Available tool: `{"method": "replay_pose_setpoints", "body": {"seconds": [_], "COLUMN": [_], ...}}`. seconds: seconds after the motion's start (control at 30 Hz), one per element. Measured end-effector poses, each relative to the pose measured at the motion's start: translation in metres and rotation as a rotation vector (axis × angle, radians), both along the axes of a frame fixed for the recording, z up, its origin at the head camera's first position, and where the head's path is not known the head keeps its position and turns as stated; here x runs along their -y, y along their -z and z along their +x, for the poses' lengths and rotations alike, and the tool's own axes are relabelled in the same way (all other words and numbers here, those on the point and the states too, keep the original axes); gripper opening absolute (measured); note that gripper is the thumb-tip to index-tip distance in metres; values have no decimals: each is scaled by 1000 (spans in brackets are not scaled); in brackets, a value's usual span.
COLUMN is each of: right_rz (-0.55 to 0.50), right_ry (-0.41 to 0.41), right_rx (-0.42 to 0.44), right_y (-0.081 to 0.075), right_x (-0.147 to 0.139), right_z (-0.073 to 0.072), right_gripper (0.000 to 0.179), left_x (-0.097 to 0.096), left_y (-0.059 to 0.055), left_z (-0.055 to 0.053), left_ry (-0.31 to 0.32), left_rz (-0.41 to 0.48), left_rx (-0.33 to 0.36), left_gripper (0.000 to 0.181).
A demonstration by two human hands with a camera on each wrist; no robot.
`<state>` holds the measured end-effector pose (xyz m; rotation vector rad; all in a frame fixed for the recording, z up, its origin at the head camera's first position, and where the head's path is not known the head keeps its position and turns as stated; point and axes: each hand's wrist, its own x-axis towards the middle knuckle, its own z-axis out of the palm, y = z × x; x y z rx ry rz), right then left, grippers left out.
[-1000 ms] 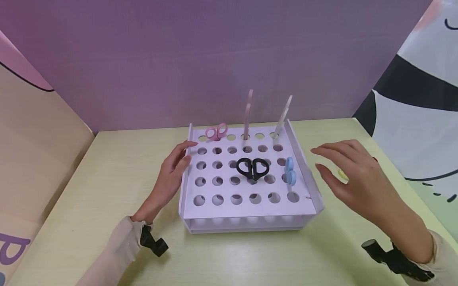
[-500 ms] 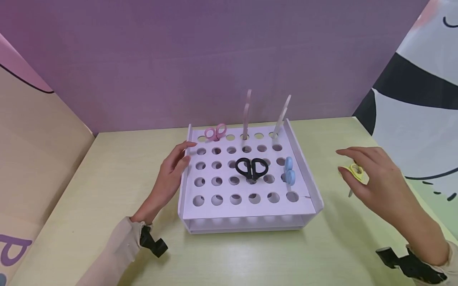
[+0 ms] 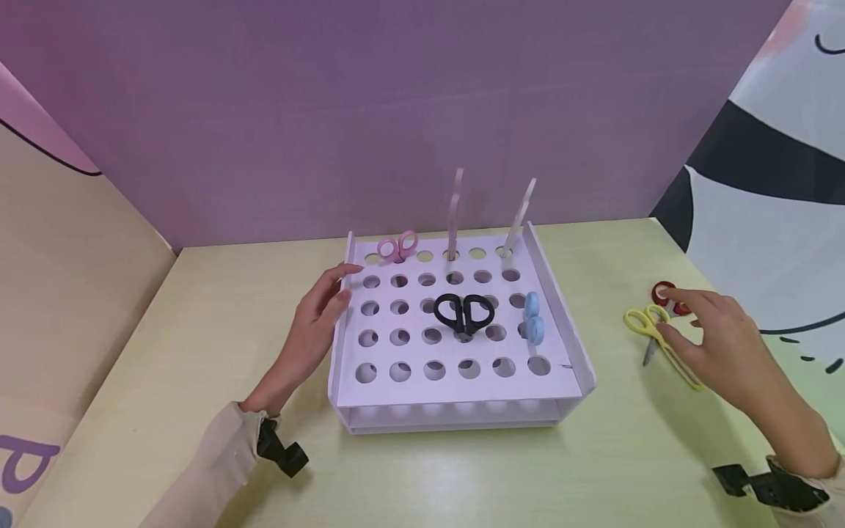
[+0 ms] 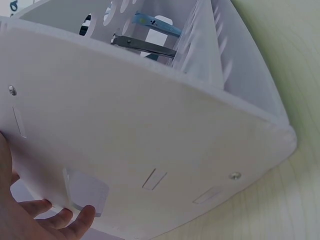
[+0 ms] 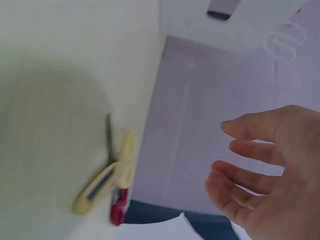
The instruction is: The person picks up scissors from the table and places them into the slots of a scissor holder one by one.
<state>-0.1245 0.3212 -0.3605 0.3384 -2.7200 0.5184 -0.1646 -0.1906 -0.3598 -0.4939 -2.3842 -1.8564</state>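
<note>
A white rack (image 3: 403,392) with rows of round holes stands on the table. My left hand (image 3: 313,323) rests against its left side, the index fingertip over the top edge. In the left wrist view its fingers touch the side panel (image 4: 140,135) by a cutout. My right hand (image 3: 722,348) hovers at the right with fingers loosely bent, over yellow scissors (image 3: 639,323) and red-handled scissors (image 3: 662,287) lying on the table. The right wrist view shows nothing in that hand, apart from the blurred yellow scissors (image 5: 126,155).
In the rack's holes stand black scissors (image 3: 474,314), blue scissors (image 3: 534,326), pink scissors (image 3: 398,248), a tall pale-pink handle (image 3: 454,213) and white scissors (image 3: 518,220). Blades (image 4: 145,46) show beneath the holed top. A purple wall panel (image 3: 396,117) rises behind the table.
My right hand has moved right and toward the table's right side, uncovering the yellow and red-handled scissors. The left hand and the rack stay in place.
</note>
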Motion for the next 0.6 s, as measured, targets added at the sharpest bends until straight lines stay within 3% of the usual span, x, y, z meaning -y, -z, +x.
{"method": "replay_pose_setpoints", "body": {"seconds": [0.27,0.6], "right_rz": [63,85], "right_ry": [-2,-55], "right_rx": [156,288], "right_y": [16,37], "right_x": [-20,-33], "right_z": [-19,-43], "right_gripper": [53,55], "left_x": [1,1], "left_y": [1,2], "left_z": [0,-1], "left_ry": [0,0], "left_rz": [0,-10], "left_rx": [-8,-14], "left_gripper": [35,35]}}
